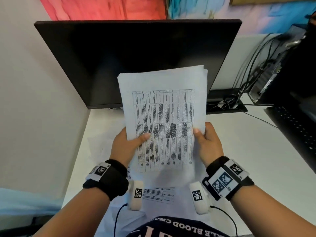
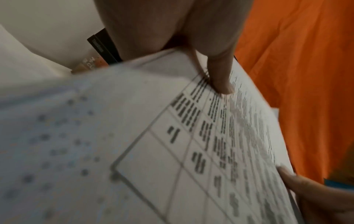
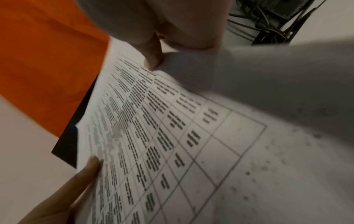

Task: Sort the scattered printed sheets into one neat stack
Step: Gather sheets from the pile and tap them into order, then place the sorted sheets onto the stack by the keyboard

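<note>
Left hand (image 1: 125, 144) and right hand (image 1: 209, 142): each thumb pinches a side edge of the printed sheets (image 1: 162, 106), held above desk (image 1: 239, 151); 1 loose sheet (image 1: 159, 194) below.

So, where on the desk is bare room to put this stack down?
Bare white desk lies right of the right hand, before the keyboard. Loose sheets crowd the side by the left hand.
</note>
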Motion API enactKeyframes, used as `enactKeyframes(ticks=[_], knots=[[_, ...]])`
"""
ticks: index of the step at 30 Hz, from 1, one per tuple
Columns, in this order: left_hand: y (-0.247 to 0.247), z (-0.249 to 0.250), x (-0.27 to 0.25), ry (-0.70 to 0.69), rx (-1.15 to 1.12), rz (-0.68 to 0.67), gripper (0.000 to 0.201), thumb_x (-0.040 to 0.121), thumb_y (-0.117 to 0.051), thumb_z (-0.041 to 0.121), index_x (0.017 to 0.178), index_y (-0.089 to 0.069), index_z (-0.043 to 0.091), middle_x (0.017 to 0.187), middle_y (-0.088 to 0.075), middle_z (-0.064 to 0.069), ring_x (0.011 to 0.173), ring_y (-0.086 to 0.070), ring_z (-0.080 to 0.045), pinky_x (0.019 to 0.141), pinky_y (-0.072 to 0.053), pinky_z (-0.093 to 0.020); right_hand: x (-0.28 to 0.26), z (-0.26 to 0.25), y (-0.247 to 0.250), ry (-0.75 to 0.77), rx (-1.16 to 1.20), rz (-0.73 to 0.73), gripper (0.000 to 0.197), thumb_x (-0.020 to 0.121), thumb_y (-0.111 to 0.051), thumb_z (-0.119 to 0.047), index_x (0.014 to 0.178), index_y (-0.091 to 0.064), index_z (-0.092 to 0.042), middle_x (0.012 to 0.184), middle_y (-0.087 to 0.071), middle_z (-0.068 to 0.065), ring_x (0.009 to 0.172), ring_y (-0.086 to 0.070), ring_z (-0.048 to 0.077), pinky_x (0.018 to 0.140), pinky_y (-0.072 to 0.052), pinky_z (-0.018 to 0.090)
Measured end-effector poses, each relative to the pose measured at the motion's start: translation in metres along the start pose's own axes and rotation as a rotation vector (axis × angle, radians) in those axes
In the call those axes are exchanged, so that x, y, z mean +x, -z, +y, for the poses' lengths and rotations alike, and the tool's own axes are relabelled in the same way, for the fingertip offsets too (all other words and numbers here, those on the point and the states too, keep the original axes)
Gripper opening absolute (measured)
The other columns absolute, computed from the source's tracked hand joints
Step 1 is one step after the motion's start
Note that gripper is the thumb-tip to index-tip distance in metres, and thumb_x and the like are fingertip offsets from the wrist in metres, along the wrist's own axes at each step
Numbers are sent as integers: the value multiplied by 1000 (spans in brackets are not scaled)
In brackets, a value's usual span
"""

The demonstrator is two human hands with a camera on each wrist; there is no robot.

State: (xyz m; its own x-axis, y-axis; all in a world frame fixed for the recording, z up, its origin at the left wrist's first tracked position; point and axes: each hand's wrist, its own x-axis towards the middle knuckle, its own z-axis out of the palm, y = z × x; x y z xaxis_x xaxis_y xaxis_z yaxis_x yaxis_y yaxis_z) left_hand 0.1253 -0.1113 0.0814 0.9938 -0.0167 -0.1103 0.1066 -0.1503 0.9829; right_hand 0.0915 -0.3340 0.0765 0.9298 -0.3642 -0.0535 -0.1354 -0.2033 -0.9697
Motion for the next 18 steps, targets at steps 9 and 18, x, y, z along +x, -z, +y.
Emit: enactKeyframes(ticks=[9, 18], knots=[[-72, 0, -21, 63, 37, -77, 34, 83, -71, 29, 101, -47, 46, 91, -52, 32, 83, -45, 22, 71, -34, -6, 11, 20, 70, -106, -185, -110, 21, 100, -34, -32, 105, -44, -14, 88, -56, -7, 82, -52, 10, 68, -38, 26], [-150, -7, -21, 115, 254, -144, 22, 82, -69, 40, 100, -61, 30, 91, -63, 19, 85, -56, 6, 68, -40, -13, 28, 63, 153, -217, -265, -119, 18, 94, -53, -14, 111, -59, -17, 101, -65, -4, 92, -59, 13, 71, -42, 19]])
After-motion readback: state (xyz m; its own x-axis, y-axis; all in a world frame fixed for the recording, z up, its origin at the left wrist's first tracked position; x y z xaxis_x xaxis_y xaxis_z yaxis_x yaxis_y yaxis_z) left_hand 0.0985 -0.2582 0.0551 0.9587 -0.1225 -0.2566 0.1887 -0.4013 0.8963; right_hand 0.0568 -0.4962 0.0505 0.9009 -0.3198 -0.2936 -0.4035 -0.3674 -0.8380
